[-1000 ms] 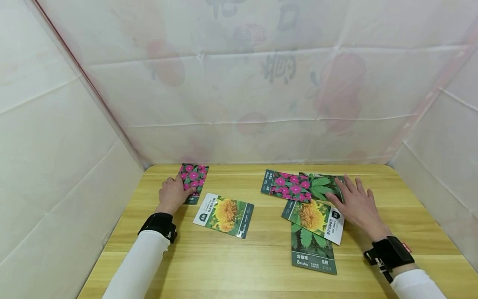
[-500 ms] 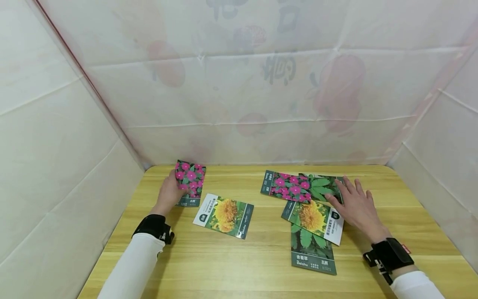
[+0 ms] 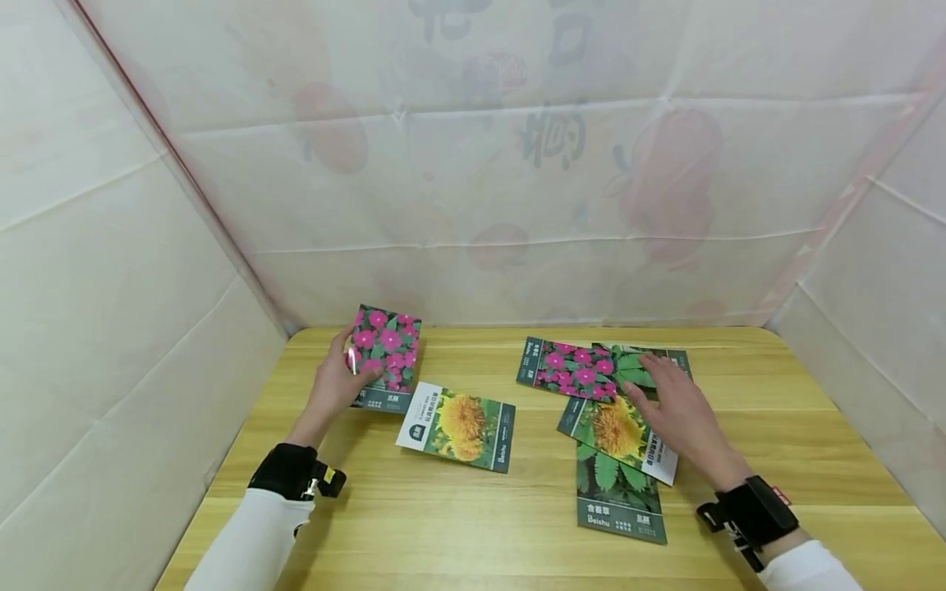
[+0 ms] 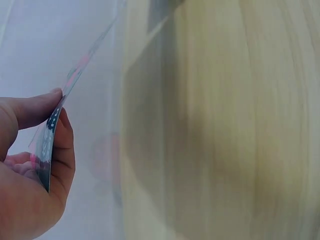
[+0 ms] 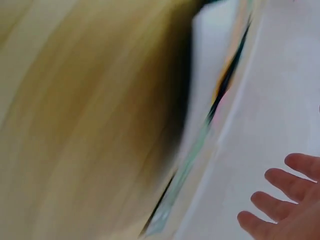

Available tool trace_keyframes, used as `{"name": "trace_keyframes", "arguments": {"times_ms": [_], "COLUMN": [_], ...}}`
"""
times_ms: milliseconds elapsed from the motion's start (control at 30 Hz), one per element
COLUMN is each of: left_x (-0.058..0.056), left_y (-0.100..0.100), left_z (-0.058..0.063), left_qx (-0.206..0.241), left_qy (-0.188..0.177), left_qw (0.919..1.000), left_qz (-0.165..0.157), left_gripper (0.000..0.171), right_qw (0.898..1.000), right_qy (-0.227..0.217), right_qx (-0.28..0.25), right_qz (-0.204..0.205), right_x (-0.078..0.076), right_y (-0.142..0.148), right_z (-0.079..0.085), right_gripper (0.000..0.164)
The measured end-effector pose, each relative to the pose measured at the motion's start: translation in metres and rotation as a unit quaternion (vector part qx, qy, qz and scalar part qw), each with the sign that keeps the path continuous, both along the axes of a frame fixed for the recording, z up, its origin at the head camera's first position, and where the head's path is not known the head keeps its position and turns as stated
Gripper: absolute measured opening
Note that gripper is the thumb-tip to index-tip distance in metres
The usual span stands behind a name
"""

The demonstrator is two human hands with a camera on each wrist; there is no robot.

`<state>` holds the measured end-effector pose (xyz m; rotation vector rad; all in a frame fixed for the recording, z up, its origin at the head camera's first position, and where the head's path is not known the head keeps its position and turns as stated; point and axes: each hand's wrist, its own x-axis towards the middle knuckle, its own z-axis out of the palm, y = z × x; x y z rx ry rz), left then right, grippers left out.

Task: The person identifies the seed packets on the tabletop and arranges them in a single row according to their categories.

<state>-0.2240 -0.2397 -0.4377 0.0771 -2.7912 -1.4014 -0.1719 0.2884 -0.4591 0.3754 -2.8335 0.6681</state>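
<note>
I counted 6 picture packets in all: 2 with pink flowers, 2 with yellow flowers and 2 with green leaves. The lone yellow packet [image 3: 464, 428] lay by itself on the wooden table [image 3: 443, 525]. To its left and a little farther back, the left hand [image 3: 334, 384] pinched the first pink packet [image 3: 390, 349], thumb across the front and fingers behind, holding it up off the wood. I couldn't tell whether its lower corner touched the lone yellow packet.

Right of the lone yellow packet, 4 others overlapped. There the second pink packet [image 3: 569, 368] covered the left end of the upper leaf packet [image 3: 628, 365] and an edge of the second yellow packet [image 3: 613, 427], which itself crossed the lower leaf packet [image 3: 619, 501].

The right hand [image 3: 687, 419] was over that group, its fingers stretched out and apart. It blocked part of the upper leaf packet; whether it touched anything I couldn't say.

Nearer than the lone yellow packet were 2 black wrist straps [image 3: 284, 470] and 2 white sleeves [image 3: 251, 533]. Of 3 pale sheets [image 3: 443, 189], 1 hung behind it and 1 at each side.
</note>
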Motion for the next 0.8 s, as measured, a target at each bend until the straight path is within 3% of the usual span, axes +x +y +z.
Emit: {"name": "trace_keyframes", "arguments": {"times_ms": [167, 433, 667, 800], "left_x": [0.006, 0.009, 0.018, 0.022], "left_y": [0.017, 0.042, 0.065, 0.078], "left_z": [0.010, 0.013, 0.018, 0.018], "left_qx": [0.008, -0.043, 0.008, 0.049], "left_qy": [0.032, 0.129, 0.108, 0.085], "left_qw": [0.9994, 0.9907, 0.9939, 0.9940], "left_qz": [-0.004, 0.003, -0.022, -0.049], "left_gripper": [0.095, 0.091, 0.094, 0.094], "right_qw": [0.999, 0.993, 0.985, 0.975], "right_qy": [0.007, 0.035, 0.046, 0.073], "right_qx": [-0.045, -0.080, -0.135, -0.180], "right_qz": [0.030, 0.078, 0.094, 0.108], "right_x": [0.004, 0.008, 0.003, -0.010], "right_y": [-0.033, -0.085, -0.114, -0.123], "right_z": [0.007, 0.018, 0.019, 0.004], "right_gripper": [0.062, 0.050, 0.047, 0.042]}}
